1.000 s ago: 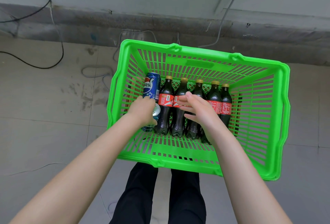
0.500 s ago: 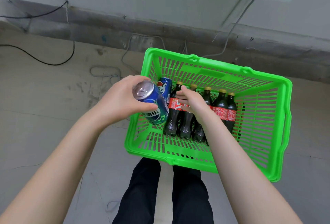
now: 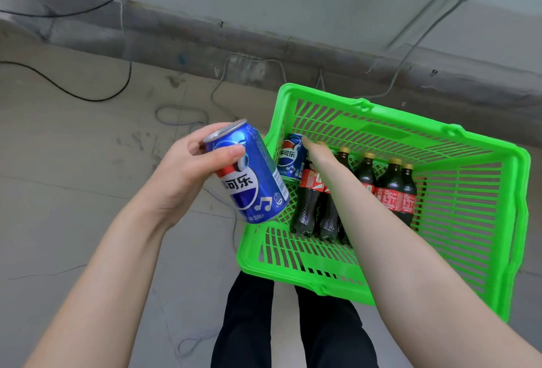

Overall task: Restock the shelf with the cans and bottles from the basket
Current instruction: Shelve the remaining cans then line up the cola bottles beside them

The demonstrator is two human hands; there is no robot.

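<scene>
A green plastic basket (image 3: 410, 130) stands on the floor in front of me. My left hand (image 3: 187, 171) is shut on a blue cola can (image 3: 249, 180), tilted and held in the air just left of the basket's left wall. A second blue can (image 3: 289, 159) lies in the basket's far left corner. Beside it lie several dark cola bottles (image 3: 393, 186) with red labels and gold caps. My right hand (image 3: 321, 156) reaches into the basket over the bottles, its fingertips stretched onto the second can. No shelf is in view.
Black and grey cables (image 3: 181, 115) trail over the concrete floor to the left of and behind the basket. A wall with a dark base strip (image 3: 264, 45) runs along the back. My legs in black trousers (image 3: 249, 323) stand at the basket's near edge.
My left hand has carried the blue can further up and left, clear of the basket. My right hand has slid from the bottles toward the second can. The view has shifted left.
</scene>
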